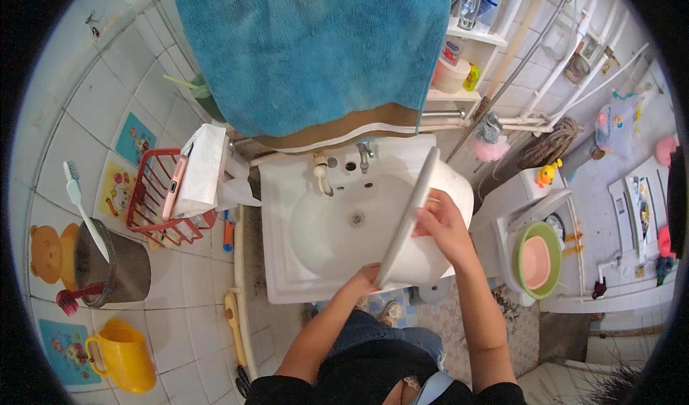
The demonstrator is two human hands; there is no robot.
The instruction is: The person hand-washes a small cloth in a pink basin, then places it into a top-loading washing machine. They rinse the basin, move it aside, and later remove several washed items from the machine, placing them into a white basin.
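Note:
A white basin (456, 190) is tipped on its side over the right part of the white ceramic sink (323, 238), its rim facing left. My left hand (366, 282) holds the lower end of that rim, near the sink's front edge. Against the basin's outer wall, close to the middle of the rim, lie the bent fingers and thumb of my right hand (444, 225). The inside of the basin is turned away from view. Behind the bowl stand a metal faucet (365, 158) and a second, cream-coloured tap (322, 174). The drain (356, 219) shows no standing water over it.
A blue towel (312, 55) hangs beyond the sink. On the left wall are a red basket (153, 190) with a phone (175, 187) and tissues, a dark cup (121, 265) and a yellow mug (126, 356). Green and pink basins (535, 262) sit on the toilet at right.

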